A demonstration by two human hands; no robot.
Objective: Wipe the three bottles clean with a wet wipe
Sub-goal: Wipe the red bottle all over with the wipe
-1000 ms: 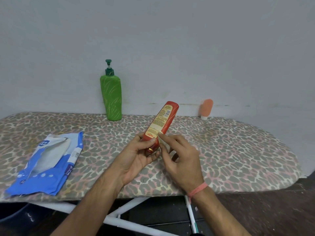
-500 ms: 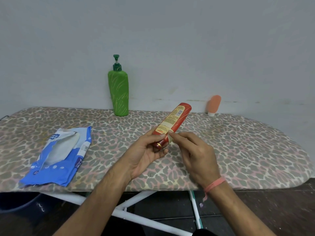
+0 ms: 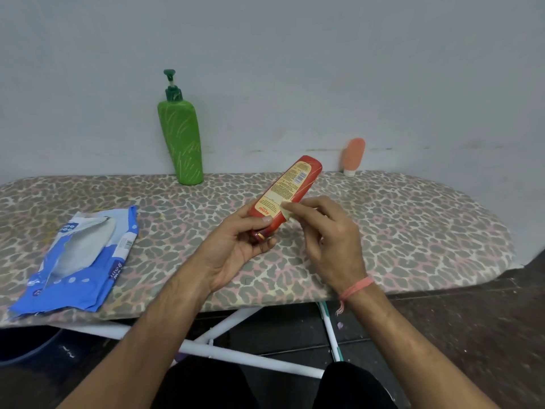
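Above the ironing board (image 3: 383, 231), the left hand (image 3: 233, 249) grips the red bottle (image 3: 283, 196) by its cap end; the right hand (image 3: 330, 237), pinching a small wipe (image 3: 285, 212), should rub lengthwise while the bottle is rotated.

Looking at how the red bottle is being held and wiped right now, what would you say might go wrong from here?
The left hand grips the red bottle only near its cap end, tilted in the air, so pressure from the right hand might lever it loose. The small piece of wipe pinched there covers little, so patches may be missed. A dropped bottle might knock over the green pump bottle, which stands tall and narrow.
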